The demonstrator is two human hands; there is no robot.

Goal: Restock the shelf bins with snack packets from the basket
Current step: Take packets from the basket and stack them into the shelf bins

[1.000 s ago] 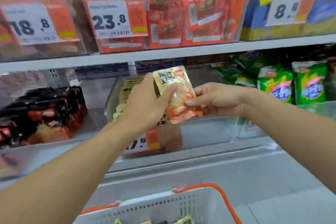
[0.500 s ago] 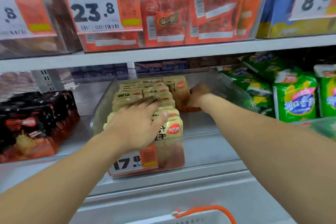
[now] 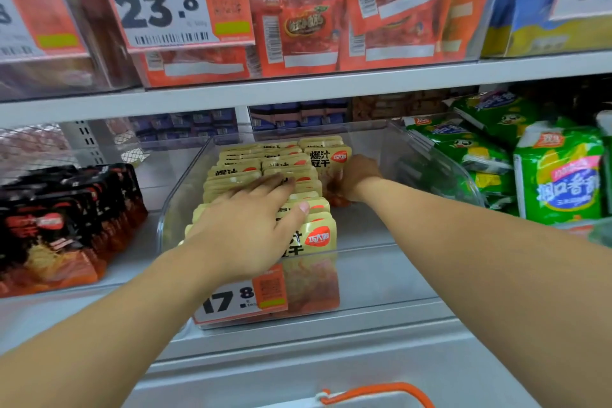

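Shelves (image 3: pixel 298 89) of clear bins (image 3: pixel 381 275) hold packets (image 3: pixel 318 235).

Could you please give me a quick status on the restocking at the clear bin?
Left hand flat on the yellow packets. Right hand deep in the clear bin, gripping a packet at the row's right. Nothing in the way.

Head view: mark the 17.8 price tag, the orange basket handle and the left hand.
17.8 price tag (image 3: pixel 231 303), head view: on the printed digits.
orange basket handle (image 3: pixel 381 389), head view: top of its arc.
left hand (image 3: pixel 245 225), head view: back of the hand.
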